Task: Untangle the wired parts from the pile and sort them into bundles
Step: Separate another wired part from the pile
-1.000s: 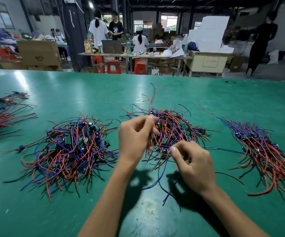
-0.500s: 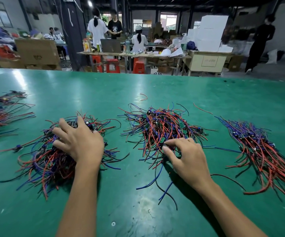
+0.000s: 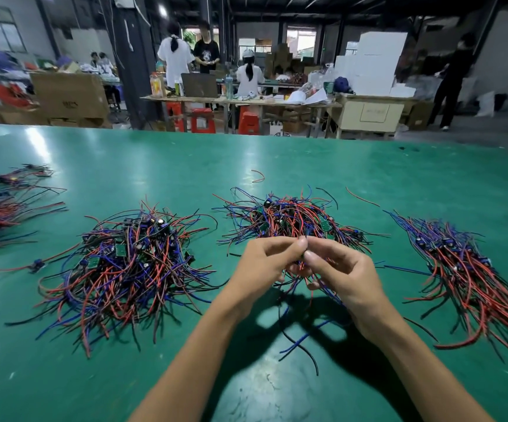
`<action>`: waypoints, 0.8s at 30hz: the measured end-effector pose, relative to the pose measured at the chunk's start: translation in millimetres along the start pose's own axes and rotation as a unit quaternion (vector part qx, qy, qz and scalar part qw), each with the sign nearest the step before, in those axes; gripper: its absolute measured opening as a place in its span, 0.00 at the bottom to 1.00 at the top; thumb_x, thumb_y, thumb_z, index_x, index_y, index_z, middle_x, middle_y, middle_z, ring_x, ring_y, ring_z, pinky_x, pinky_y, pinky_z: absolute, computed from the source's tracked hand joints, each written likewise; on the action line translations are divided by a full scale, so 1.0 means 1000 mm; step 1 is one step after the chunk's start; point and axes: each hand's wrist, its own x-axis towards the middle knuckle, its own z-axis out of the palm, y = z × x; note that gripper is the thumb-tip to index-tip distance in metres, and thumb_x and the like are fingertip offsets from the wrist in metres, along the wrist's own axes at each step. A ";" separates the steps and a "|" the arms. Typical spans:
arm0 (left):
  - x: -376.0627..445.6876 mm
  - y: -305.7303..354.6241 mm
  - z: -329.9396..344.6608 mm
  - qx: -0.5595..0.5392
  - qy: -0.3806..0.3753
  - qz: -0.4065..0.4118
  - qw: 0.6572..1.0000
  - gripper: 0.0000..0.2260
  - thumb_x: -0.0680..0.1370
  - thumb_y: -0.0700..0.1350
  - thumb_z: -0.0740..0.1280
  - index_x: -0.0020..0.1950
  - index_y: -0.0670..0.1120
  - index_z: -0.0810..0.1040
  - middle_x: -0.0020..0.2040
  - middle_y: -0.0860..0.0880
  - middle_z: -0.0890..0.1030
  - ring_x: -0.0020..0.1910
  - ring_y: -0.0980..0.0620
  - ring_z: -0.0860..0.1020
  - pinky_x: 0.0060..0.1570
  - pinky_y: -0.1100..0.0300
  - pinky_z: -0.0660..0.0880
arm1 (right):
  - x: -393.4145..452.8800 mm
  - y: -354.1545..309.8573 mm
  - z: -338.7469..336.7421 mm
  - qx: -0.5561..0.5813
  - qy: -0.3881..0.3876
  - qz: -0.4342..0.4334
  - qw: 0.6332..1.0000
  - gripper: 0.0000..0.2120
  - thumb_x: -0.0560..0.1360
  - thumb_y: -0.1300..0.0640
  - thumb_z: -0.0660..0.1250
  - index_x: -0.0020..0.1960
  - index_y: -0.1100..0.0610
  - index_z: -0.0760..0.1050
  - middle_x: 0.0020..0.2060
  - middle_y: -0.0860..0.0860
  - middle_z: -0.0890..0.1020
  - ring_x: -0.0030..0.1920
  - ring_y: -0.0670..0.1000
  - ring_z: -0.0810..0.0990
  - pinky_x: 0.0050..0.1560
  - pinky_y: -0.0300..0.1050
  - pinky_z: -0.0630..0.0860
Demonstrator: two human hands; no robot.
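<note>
A tangled pile of wired parts (image 3: 295,214), red, blue and black leads on small green boards, lies mid-table. In front of it my left hand (image 3: 265,266) and my right hand (image 3: 341,272) meet fingertip to fingertip, both pinching one wired part (image 3: 303,271) lifted off the near edge of the pile; its blue and black leads (image 3: 301,345) trail down to the table. A bigger heap of wired parts (image 3: 125,263) lies to the left. A combed bundle (image 3: 465,269) with leads running the same way lies at the right.
Another bundle (image 3: 0,205) sits at the far left edge of the green table (image 3: 185,166). One loose part (image 3: 36,264) and two stray red leads (image 3: 259,176) lie apart. Beyond the table's far edge are workbenches, boxes, stools and several people.
My left hand left the left heap and came across to the middle pile. My right hand lifted off that pile; both now pinch one part raised above the table.
</note>
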 end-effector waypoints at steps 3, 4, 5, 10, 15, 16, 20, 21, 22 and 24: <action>0.000 -0.003 -0.001 -0.038 0.008 -0.009 0.999 0.10 0.80 0.49 0.70 0.58 0.48 0.85 0.48 0.48 0.87 0.43 0.57 0.82 0.39 0.66 0.71 | -0.001 0.002 0.000 -0.009 0.009 -0.023 1.000 0.22 0.72 0.64 0.75 0.64 0.54 0.78 0.49 0.54 0.87 0.41 0.49 0.85 0.38 0.41 0.82; 0.000 -0.004 0.001 -0.052 0.014 -0.004 0.999 0.10 0.80 0.47 0.70 0.59 0.46 0.84 0.48 0.48 0.87 0.42 0.59 0.82 0.39 0.67 0.72 | -0.001 0.002 0.000 0.001 0.012 -0.024 1.000 0.24 0.69 0.62 0.76 0.64 0.54 0.77 0.48 0.55 0.88 0.41 0.50 0.85 0.39 0.42 0.82; 0.001 -0.004 0.003 -0.063 0.021 0.007 0.998 0.10 0.79 0.44 0.71 0.59 0.43 0.84 0.47 0.48 0.87 0.41 0.61 0.82 0.39 0.70 0.73 | -0.001 0.003 0.000 0.009 0.012 -0.025 1.000 0.26 0.67 0.60 0.76 0.64 0.54 0.77 0.48 0.55 0.88 0.42 0.51 0.85 0.41 0.43 0.82; 0.003 -0.007 0.005 -0.067 0.072 0.018 0.995 0.07 0.78 0.43 0.72 0.49 0.40 0.86 0.40 0.48 0.86 0.38 0.58 0.80 0.41 0.69 0.74 | -0.001 0.009 0.002 -0.011 -0.015 -0.041 0.999 0.29 0.67 0.62 0.77 0.66 0.53 0.76 0.51 0.54 0.87 0.51 0.49 0.85 0.54 0.43 0.82; 0.007 0.006 -0.016 -0.140 0.191 0.060 0.970 0.06 0.78 0.43 0.72 0.45 0.43 0.87 0.43 0.45 0.87 0.42 0.49 0.85 0.47 0.58 0.81 | -0.004 0.005 0.008 -0.044 -0.021 -0.021 0.999 0.23 0.71 0.56 0.78 0.63 0.49 0.78 0.49 0.50 0.88 0.53 0.50 0.86 0.48 0.41 0.81; 0.007 0.009 -0.026 -0.144 0.238 0.088 0.957 0.06 0.78 0.43 0.72 0.45 0.44 0.87 0.41 0.47 0.87 0.40 0.49 0.86 0.45 0.60 0.82 | -0.004 0.005 0.006 -0.089 -0.011 -0.027 0.996 0.20 0.72 0.55 0.78 0.62 0.48 0.78 0.48 0.48 0.88 0.51 0.48 0.86 0.48 0.41 0.80; 0.001 0.012 -0.075 0.057 0.464 0.136 0.874 0.05 0.79 0.47 0.71 0.51 0.50 0.87 0.34 0.50 0.85 0.32 0.50 0.83 0.38 0.59 0.80 | -0.006 0.011 0.000 -0.349 0.066 -0.091 0.930 0.16 0.72 0.56 0.77 0.57 0.43 0.79 0.43 0.39 0.85 0.45 0.43 0.80 0.45 0.35 0.72; -0.003 0.009 -0.087 0.118 0.492 0.122 0.854 0.08 0.79 0.48 0.70 0.51 0.48 0.87 0.34 0.48 0.85 0.32 0.49 0.82 0.38 0.58 0.78 | -0.006 0.013 -0.001 -0.403 0.085 -0.093 0.907 0.17 0.72 0.56 0.77 0.57 0.43 0.79 0.44 0.39 0.84 0.46 0.44 0.77 0.46 0.38 0.72; -0.007 0.006 -0.098 0.180 0.503 0.098 0.840 0.09 0.79 0.48 0.69 0.50 0.46 0.88 0.35 0.45 0.84 0.33 0.46 0.80 0.40 0.55 0.77 | -0.006 0.014 -0.002 -0.445 0.103 -0.090 0.885 0.17 0.72 0.54 0.76 0.58 0.43 0.78 0.45 0.39 0.83 0.48 0.46 0.76 0.47 0.42 0.72; -0.013 -0.002 -0.112 0.292 0.495 0.032 0.818 0.09 0.79 0.45 0.68 0.51 0.42 0.86 0.41 0.40 0.84 0.42 0.40 0.81 0.45 0.51 0.77 | -0.004 0.016 -0.005 -0.503 0.127 -0.068 0.852 0.18 0.72 0.50 0.75 0.60 0.44 0.77 0.48 0.42 0.80 0.53 0.49 0.76 0.52 0.46 0.74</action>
